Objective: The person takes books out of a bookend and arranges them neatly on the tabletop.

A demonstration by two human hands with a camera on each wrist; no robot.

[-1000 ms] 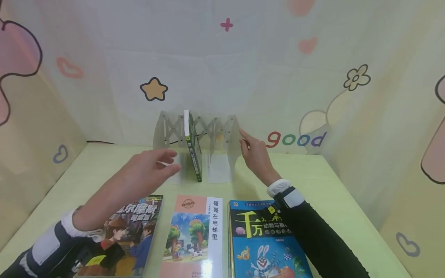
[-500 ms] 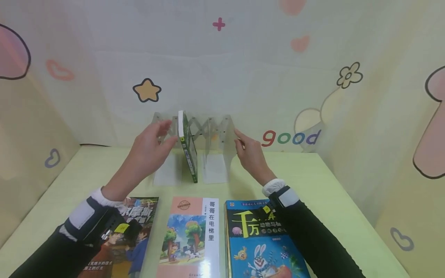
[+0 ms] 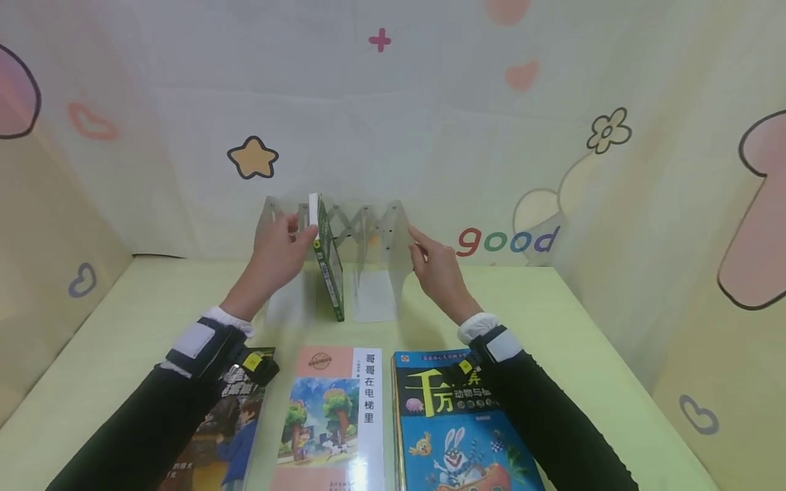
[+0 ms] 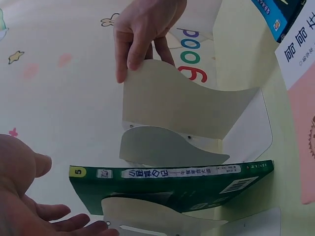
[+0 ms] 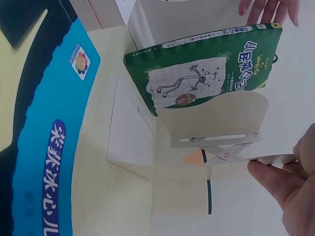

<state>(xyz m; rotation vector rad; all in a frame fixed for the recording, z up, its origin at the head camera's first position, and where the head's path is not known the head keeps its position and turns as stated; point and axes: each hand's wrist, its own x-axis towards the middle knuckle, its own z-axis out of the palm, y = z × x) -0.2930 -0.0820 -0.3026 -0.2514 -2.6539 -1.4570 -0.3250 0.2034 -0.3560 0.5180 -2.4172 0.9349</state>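
A whitish expandable bookend (image 3: pixel 400 249) with several upright panels and a crisscross back stands at the rear of the table. One green book (image 3: pixel 330 262), a Diary of a Wimpy Kid volume in the right wrist view (image 5: pixel 197 81), stands between two of its panels, leaning slightly. My left hand (image 3: pixel 273 252) is beside the book's upper spine; in the left wrist view its fingers (image 4: pixel 59 211) are loosely spread by the panel on the book's left. My right hand (image 3: pixel 439 273) pinches the edge of the far-right panel, thumb on one face, fingers behind.
In front lie a comic-style book (image 3: pixel 236 436) on the left, a pink and white book (image 3: pixel 325 423) in the middle and a blue-covered book stack (image 3: pixel 454 443) on the right. Behind the bookend hangs a printed curtain (image 3: pixel 430 136).
My left hand has moved up and across to the green book's top end and the left panels. The right hand keeps its place on the right panel. The head view has shifted slightly.
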